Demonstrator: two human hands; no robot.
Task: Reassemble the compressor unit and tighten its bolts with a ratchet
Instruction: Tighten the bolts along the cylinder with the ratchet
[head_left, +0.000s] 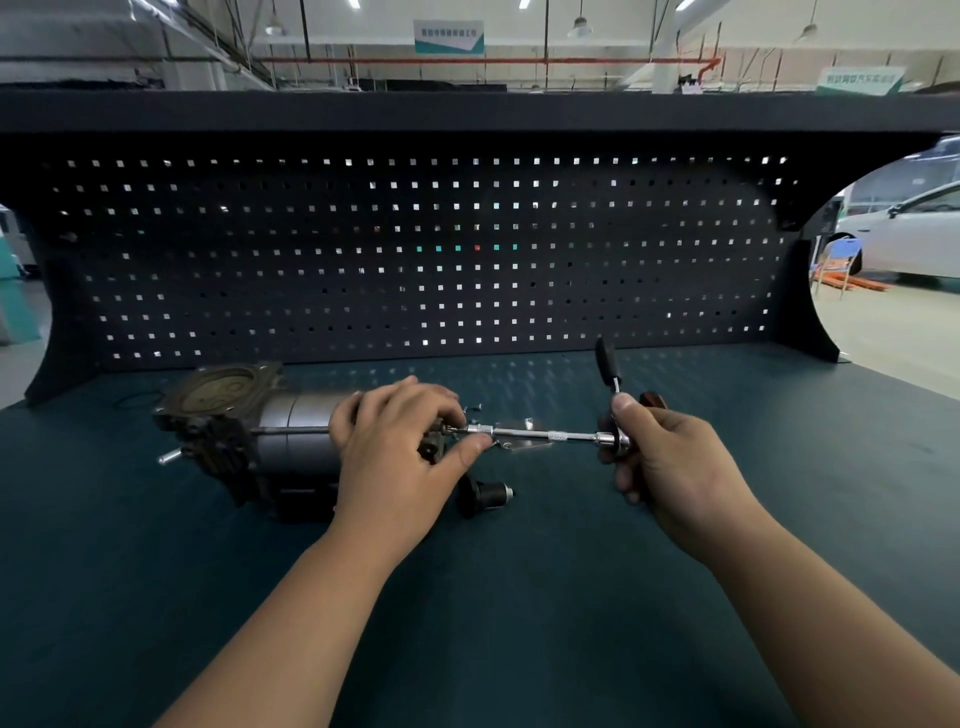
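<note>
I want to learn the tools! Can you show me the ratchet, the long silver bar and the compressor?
ratchet (607, 362): head view, on its black handle grip.
long silver bar (527, 433): head view, on its bare middle stretch.
compressor (293, 431): head view, on its grey round body.

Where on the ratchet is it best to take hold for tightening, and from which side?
Probably the black grip at the far end of the ratchet, reached from the right. The handle stands up from the head, free of the bench, and its end gives the most leverage. The right hand now holds low, at the head.
</note>
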